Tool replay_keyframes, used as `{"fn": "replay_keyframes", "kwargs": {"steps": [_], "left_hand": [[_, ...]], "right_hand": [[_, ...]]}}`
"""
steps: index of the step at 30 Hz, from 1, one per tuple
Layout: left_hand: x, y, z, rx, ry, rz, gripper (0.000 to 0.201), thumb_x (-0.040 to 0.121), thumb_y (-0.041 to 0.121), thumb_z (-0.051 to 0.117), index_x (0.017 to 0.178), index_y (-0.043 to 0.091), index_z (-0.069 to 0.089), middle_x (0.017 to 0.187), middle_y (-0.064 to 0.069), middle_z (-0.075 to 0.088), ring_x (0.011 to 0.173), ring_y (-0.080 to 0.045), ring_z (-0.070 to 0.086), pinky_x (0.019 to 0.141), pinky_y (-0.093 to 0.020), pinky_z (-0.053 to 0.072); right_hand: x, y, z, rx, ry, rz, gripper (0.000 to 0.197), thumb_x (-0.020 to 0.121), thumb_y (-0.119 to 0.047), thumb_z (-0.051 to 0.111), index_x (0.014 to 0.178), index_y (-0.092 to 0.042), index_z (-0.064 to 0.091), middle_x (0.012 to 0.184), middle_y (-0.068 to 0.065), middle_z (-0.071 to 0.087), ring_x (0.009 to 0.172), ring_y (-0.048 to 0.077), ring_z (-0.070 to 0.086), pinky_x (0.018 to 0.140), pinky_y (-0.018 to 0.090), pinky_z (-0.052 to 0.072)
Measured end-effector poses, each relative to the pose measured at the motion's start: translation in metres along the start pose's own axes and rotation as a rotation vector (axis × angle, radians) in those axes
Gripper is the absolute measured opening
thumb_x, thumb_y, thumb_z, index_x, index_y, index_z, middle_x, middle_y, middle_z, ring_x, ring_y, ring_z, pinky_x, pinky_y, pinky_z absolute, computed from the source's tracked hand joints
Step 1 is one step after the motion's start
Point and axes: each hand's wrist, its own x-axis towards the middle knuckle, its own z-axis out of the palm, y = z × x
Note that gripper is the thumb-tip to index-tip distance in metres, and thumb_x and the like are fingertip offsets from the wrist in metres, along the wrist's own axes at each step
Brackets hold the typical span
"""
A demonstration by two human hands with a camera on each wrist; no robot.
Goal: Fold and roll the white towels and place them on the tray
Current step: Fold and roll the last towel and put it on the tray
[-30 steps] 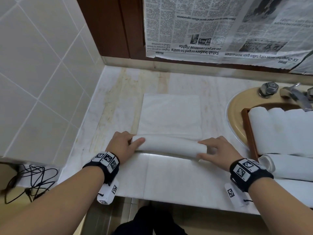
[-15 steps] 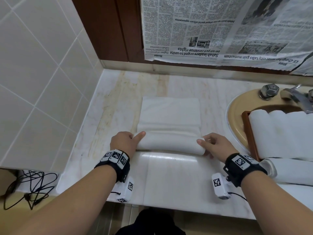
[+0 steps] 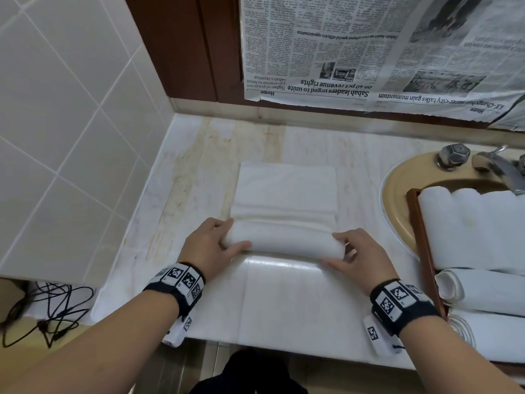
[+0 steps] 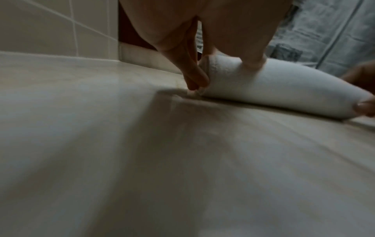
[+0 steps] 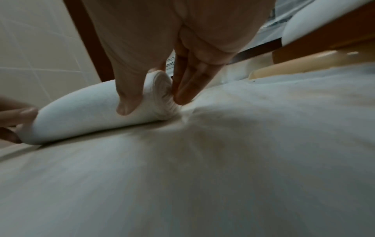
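The white towel (image 3: 284, 200) lies on the marble counter (image 3: 181, 177), its near part rolled into a tube and the far part still flat. The left hand (image 3: 208, 248) pinches the tube's left end, the right hand (image 3: 359, 255) its right end. Rolled towels (image 3: 477, 228) fill the wooden tray (image 3: 423, 237) over the sink (image 3: 397, 200).

Both forearms extend forward, bare, each wrist wearing a black band with printed markers. Left hand (image 3: 208, 245): fingers curled over the left end of the towel roll (image 3: 279, 242), thumb on its near side. Right hand (image 3: 359, 258): fingers curved round the roll's right end, thumb pressed against its near face.
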Motion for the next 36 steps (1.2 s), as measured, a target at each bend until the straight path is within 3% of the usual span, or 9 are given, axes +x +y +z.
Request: {"fn": "replay_keyframes", "kwargs": {"steps": [2, 6, 10, 13, 21, 27, 31, 33, 36], "left_hand": [[-0.002, -0.010, 0.002, 0.022, -0.040, 0.086, 0.083, 0.076, 0.061, 0.080, 0.148, 0.034, 0.050, 0.127, 0.019, 0.049, 0.110, -0.002, 0.051, 0.103, -0.021, 0.042], [0.001, -0.020, 0.000, 0.058, -0.028, 0.191, 0.074, 0.080, 0.059, 0.076, 0.144, 0.031, 0.054, 0.117, 0.017, 0.049, 0.109, -0.006, 0.049, 0.098, -0.031, 0.048], [0.003, -0.027, -0.001, 0.051, -0.067, 0.222, 0.081, 0.073, 0.079, 0.053, 0.142, 0.037, 0.056, 0.114, 0.022, 0.047, 0.108, -0.002, 0.047, 0.095, -0.028, 0.046], [0.006, -0.029, -0.001, 0.057, -0.078, 0.218, 0.081, 0.073, 0.081, 0.052, 0.142, 0.039, 0.056, 0.115, 0.025, 0.047, 0.110, 0.000, 0.045, 0.096, -0.028, 0.046], [0.018, -0.027, -0.006, 0.089, -0.142, 0.194, 0.072, 0.075, 0.083, 0.046, 0.137, 0.048, 0.054, 0.110, 0.018, 0.052, 0.111, -0.007, 0.040, 0.097, -0.028, 0.040], [0.023, -0.026, -0.002, -0.020, -0.119, 0.121, 0.065, 0.081, 0.078, 0.047, 0.134, 0.043, 0.062, 0.102, 0.022, 0.051, 0.104, -0.007, 0.038, 0.094, -0.022, 0.031], [0.030, -0.018, 0.000, -0.044, -0.085, 0.010, 0.059, 0.089, 0.074, 0.048, 0.085, 0.020, 0.072, 0.086, 0.010, 0.056, 0.095, -0.019, 0.048, 0.082, -0.029, 0.038], [0.035, -0.008, -0.003, -0.038, -0.069, -0.052, 0.064, 0.091, 0.071, 0.048, 0.064, 0.014, 0.058, 0.073, 0.001, 0.056, 0.080, -0.023, 0.054, 0.067, -0.031, 0.038], [0.042, 0.007, -0.011, 0.051, -0.102, -0.164, 0.067, 0.095, 0.070, 0.047, 0.054, 0.017, 0.044, 0.058, -0.002, 0.051, 0.062, -0.021, 0.053, 0.054, -0.032, 0.032]], "right_hand": [[0.005, 0.003, -0.004, -0.090, -0.023, -0.050, 0.054, 0.069, -0.039, 0.093, 0.114, -0.030, 0.065, 0.101, -0.019, 0.054, 0.089, 0.000, 0.057, 0.084, 0.023, 0.047], [0.012, 0.011, -0.010, -0.218, -0.006, -0.201, 0.054, 0.060, -0.051, 0.093, 0.104, -0.030, 0.068, 0.104, -0.014, 0.051, 0.101, 0.012, 0.046, 0.091, 0.031, 0.044], [0.021, 0.017, -0.015, -0.246, -0.114, -0.261, 0.053, 0.050, -0.062, 0.087, 0.089, -0.039, 0.060, 0.141, -0.022, 0.044, 0.132, 0.015, 0.034, 0.107, 0.048, 0.035], [0.031, 0.016, -0.019, -0.196, -0.252, -0.181, 0.055, 0.049, -0.059, 0.091, 0.085, -0.036, 0.055, 0.159, -0.021, 0.032, 0.150, 0.007, 0.014, 0.119, 0.044, 0.020], [0.056, 0.013, -0.029, -0.207, -0.407, -0.084, 0.058, 0.048, -0.065, 0.090, 0.087, -0.036, 0.059, 0.162, -0.030, 0.015, 0.155, 0.003, -0.004, 0.125, 0.044, 0.009], [0.050, 0.024, -0.028, -0.090, -0.300, -0.111, 0.040, 0.060, -0.058, 0.092, 0.089, -0.040, 0.071, 0.154, -0.033, 0.033, 0.148, -0.003, 0.014, 0.122, 0.038, 0.013], [0.047, 0.017, -0.027, 0.067, -0.224, 0.009, 0.034, 0.072, -0.055, 0.085, 0.097, -0.035, 0.075, 0.119, -0.014, 0.055, 0.108, -0.013, 0.048, 0.095, 0.018, 0.036], [0.051, 0.015, -0.028, 0.076, -0.246, 0.045, 0.033, 0.078, -0.059, 0.077, 0.096, -0.030, 0.077, 0.102, -0.004, 0.062, 0.095, 0.005, 0.059, 0.082, 0.022, 0.041], [0.057, 0.013, -0.025, 0.149, -0.245, 0.118, 0.039, 0.084, -0.060, 0.073, 0.088, -0.022, 0.075, 0.086, 0.005, 0.070, 0.085, 0.025, 0.067, 0.082, 0.038, 0.050]]}}
